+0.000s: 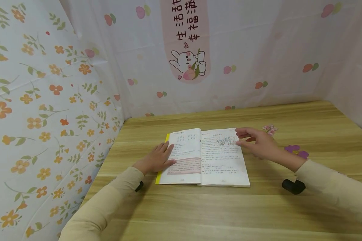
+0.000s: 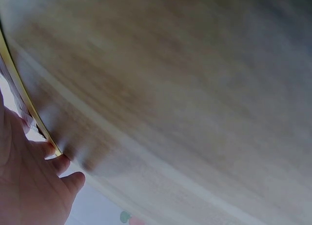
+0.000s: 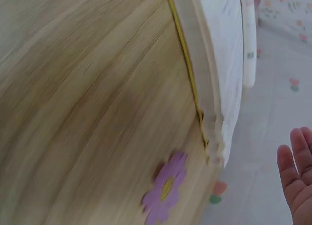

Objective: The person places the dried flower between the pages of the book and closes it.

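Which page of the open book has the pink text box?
The left page, where the left hand rests; the pink text box is in its lower half. The right page has a drawing near its top.

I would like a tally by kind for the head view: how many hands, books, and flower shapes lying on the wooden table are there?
Hands: 2 (left hand, right hand)
Books: 1 (open book)
Flower shapes: 2 (purple flower, pink flower)
Total: 5
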`<state>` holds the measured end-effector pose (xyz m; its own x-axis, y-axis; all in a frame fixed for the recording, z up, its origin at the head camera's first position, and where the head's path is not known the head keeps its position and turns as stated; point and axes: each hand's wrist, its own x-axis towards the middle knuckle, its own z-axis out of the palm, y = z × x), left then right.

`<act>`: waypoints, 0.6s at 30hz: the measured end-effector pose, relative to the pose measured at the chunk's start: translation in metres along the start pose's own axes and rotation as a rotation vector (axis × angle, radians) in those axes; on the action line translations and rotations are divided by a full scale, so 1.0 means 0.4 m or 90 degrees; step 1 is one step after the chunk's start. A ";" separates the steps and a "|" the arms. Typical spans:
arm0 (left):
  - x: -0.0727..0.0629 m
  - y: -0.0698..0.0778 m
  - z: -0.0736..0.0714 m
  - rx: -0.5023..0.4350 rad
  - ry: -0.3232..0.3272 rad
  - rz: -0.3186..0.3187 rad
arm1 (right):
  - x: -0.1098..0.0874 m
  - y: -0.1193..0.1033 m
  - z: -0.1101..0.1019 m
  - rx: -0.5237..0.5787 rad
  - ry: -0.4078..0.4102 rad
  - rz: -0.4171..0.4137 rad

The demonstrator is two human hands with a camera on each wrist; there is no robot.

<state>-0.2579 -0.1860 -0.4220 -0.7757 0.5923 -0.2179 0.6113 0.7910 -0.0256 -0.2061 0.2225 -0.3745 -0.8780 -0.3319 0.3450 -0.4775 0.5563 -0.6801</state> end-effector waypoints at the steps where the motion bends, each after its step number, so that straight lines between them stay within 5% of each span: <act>1: 0.000 0.000 -0.001 0.002 -0.003 -0.001 | -0.009 0.008 -0.013 0.005 0.005 0.006; 18: 0.001 -0.006 0.005 0.010 0.008 0.005 | -0.145 0.178 -0.207 0.029 0.067 0.161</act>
<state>-0.2593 -0.1878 -0.4240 -0.7728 0.6005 -0.2054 0.6195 0.7840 -0.0390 -0.1918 0.3444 -0.3894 -0.9690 -0.1047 0.2237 -0.2425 0.5760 -0.7807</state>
